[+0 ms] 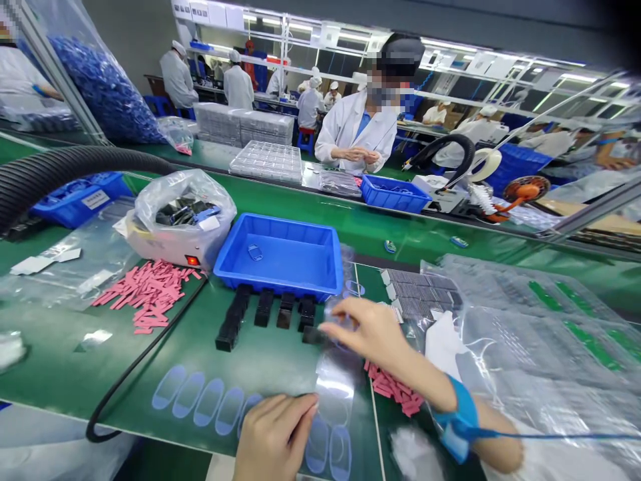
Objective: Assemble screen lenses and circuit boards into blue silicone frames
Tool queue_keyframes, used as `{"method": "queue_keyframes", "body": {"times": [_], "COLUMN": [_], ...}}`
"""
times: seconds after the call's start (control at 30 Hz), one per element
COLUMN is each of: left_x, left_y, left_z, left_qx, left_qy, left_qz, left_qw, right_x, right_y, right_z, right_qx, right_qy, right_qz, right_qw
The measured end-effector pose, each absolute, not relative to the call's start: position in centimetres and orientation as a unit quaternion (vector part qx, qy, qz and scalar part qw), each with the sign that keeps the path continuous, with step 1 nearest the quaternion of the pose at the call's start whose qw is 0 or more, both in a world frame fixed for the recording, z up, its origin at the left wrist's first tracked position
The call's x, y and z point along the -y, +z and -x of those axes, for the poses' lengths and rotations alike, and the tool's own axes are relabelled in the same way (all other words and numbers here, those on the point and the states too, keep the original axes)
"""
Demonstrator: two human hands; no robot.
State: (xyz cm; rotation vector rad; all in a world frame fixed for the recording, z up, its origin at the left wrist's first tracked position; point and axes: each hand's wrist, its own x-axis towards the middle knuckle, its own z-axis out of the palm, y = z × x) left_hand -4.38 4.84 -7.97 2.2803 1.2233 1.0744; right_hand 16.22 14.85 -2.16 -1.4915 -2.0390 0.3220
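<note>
1. Left hand (274, 437): at the bottom of the view, fingers closed together and lying against the edge of a clear film strip (331, 381); the thumb is hidden, so whether they grip it is hard to tell.
2. Right hand (368, 334): fingers drawn into a pinch, apparently on the strip's upper part, though the glare makes this uncertain. A blue wrist strap (463, 417) circles the wrist.
3. Clear film strip: runs between both hands over the green bench mat (270, 371), with two pale blue ovals (316, 444) visible on its lower part.
4. Pale blue ovals (207, 402): five in a row on the mat, left of the strip; whether film pieces or printed marks cannot be told.
5. Black block stacks (265, 307): four or five, in a row just below the tray, one block (313, 335) beneath the right fingertips.
6. Blue plastic tray (280, 227): one clear oval piece (255, 252) lies on its floor.
7. Pink strips (147, 294): a loose heap left of the stacks.
</note>
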Motion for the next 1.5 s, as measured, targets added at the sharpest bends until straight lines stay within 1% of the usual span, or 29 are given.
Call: {"method": "queue_keyframes", "body": {"times": [0.07, 0.17, 0.3, 0.37, 0.4, 0.47, 0.53, 0.57, 0.6, 0.67, 0.7, 0.77, 0.87, 0.9, 0.97, 1.17, 1.5], "left_x": [-4.8, -4.8, -4.7, -4.5, -4.2, -3.7, -3.0, -2.6, -2.3, -1.5, -1.1, -0.4, 0.8, 1.2, 1.6, 1.6, 1.8], "left_y": [-7.9, -7.8, -7.4, -6.8, -6.3, -5.0, -3.6, -3.0, -2.5, -1.8, -1.5, -1.1, -0.6, -0.5, -0.2, 0.3, 0.1], "left_z": [4.4, 4.5, 4.6, 4.7, 4.7, 4.8, 4.6, 4.5, 4.2, 3.6, 3.4, 2.9, 2.6, 2.5, 2.4, 2.1, 2.0], "left_qx": [-0.43, -0.419, -0.418, -0.455, -0.481, -0.496, -0.422, -0.368, -0.318, -0.248, -0.229, -0.225, -0.269, -0.283, -0.301, -0.306, -0.31], "left_qy": [0.373, 0.382, 0.433, 0.459, 0.471, 0.472, 0.41, 0.367, 0.326, 0.276, 0.272, 0.3, 0.353, 0.361, 0.364, 0.321, 0.301], "left_qz": [-0.805, -0.803, -0.768, -0.714, -0.661, -0.503, -0.362, -0.325, -0.306, -0.295, -0.288, -0.273, -0.272, -0.277, -0.291, -0.366, -0.392], "left_qw": [0.166, 0.185, 0.218, 0.269, 0.332, 0.528, 0.723, 0.79, 0.836, 0.881, 0.889, 0.886, 0.854, 0.844, 0.832, 0.818, 0.812], "right_x": [-13.7, -13.8, -13.9, -12.8, -12.0, -9.9, -7.5, -6.4, -5.4, -3.5, -2.8, -1.4, 0.2, 0.6, 1.2, 1.6, 1.9], "right_y": [-3.8, -5.5, -4.7, -3.1, -2.1, 0.2, 2.3, 3.2, 3.8, 4.3, 4.2, 3.7, 2.8, 2.6, 2.4, 2.7, 2.2], "right_z": [-14.7, -13.7, -13.9, -14.2, -14.3, -14.4, -14.3, -14.3, -14.3, -14.2, -14.2, -14.4, -14.7, -14.9, -15.2, -15.7, -16.2], "right_qx": [0.769, 0.751, 0.742, 0.746, 0.751, 0.761, 0.765, 0.761, 0.755, 0.745, 0.741, 0.743, 0.758, 0.764, 0.775, 0.778, 0.764], "right_qy": [0.151, 0.188, 0.235, 0.262, 0.277, 0.328, 0.411, 0.45, 0.485, 0.527, 0.527, 0.471, 0.281, 0.229, 0.174, 0.143, 0.145], "right_qz": [0.57, 0.594, 0.588, 0.565, 0.548, 0.495, 0.422, 0.391, 0.364, 0.338, 0.343, 0.375, 0.414, 0.414, 0.416, 0.425, 0.431], "right_qw": [0.249, 0.217, 0.219, 0.235, 0.243, 0.259, 0.262, 0.254, 0.247, 0.231, 0.237, 0.293, 0.419, 0.439, 0.442, 0.44, 0.458]}}
